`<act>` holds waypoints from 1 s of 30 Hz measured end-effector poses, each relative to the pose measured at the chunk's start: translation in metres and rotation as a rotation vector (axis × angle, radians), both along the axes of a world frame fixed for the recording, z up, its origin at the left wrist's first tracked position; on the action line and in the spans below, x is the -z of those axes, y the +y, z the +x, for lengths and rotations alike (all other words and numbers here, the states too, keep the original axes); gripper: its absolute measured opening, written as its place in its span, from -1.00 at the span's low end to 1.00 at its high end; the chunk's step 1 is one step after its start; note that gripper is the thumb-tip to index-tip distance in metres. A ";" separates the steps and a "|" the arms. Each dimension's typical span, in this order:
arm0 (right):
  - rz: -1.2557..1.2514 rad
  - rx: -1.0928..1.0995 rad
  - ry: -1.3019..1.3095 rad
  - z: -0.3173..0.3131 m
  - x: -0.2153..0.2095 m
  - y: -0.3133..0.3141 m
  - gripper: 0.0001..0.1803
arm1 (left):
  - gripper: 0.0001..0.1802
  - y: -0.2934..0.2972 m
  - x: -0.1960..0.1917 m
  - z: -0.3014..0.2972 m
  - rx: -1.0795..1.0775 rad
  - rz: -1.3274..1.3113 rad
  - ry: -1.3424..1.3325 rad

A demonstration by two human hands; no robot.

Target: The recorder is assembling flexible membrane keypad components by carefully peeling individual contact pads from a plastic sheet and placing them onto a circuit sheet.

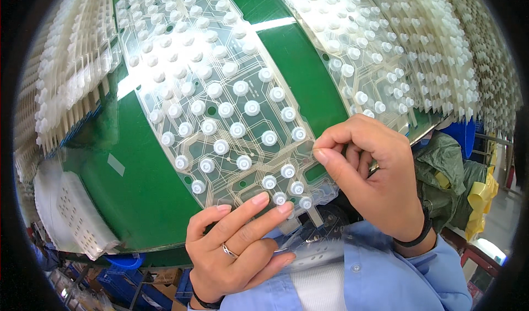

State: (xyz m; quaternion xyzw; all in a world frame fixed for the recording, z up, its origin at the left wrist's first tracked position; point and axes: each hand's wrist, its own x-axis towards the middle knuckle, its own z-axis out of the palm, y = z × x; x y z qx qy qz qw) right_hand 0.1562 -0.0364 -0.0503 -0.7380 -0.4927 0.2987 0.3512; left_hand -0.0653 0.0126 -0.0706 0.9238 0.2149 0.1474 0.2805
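A clear keyboard membrane [250, 126] with printed traces and rows of white rubber domes lies lengthwise on a green tabletop [146, 200]. At its near edge, my left hand [234, 250] rests with fingers stretched out, the tips touching the sheet beside the lowest domes. My right hand [374, 167] pinches thumb and index finger together at the membrane's right edge. Whether the sheet's edge or some small piece is between those fingertips, I cannot make out. Under the membrane's near end, close to my body, hangs clear, shiny plastic [317, 250] with a row of marks.
Another domed membrane [377, 63] lies to the right, beside dense stacks of membranes [441, 52]. More stand at the left [77, 85], above white perforated sheets [82, 212]. A pale strip [116, 165] lies on the table. Grey-green bags [441, 165] and yellow plastic [481, 198] are beyond the right edge.
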 end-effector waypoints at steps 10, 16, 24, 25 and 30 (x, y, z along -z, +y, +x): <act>0.048 -0.054 -0.215 -0.007 0.005 0.000 -0.88 | -0.59 0.000 -0.001 0.000 0.000 0.001 -0.002; 0.048 0.133 0.016 -0.005 0.005 -0.013 -0.91 | -0.59 0.002 -0.006 -0.007 -0.056 0.006 -0.068; -0.277 0.130 0.905 -0.004 0.024 -0.088 -0.78 | -0.62 -0.001 -0.012 -0.016 0.166 -0.370 -0.098; -0.194 0.085 0.718 -0.007 0.014 -0.083 -0.80 | -0.63 -0.003 -0.013 -0.013 0.150 -0.381 -0.123; 0.203 0.067 0.514 -0.005 -0.029 -0.057 -0.58 | -0.67 -0.022 -0.030 -0.014 -0.057 -0.298 -0.320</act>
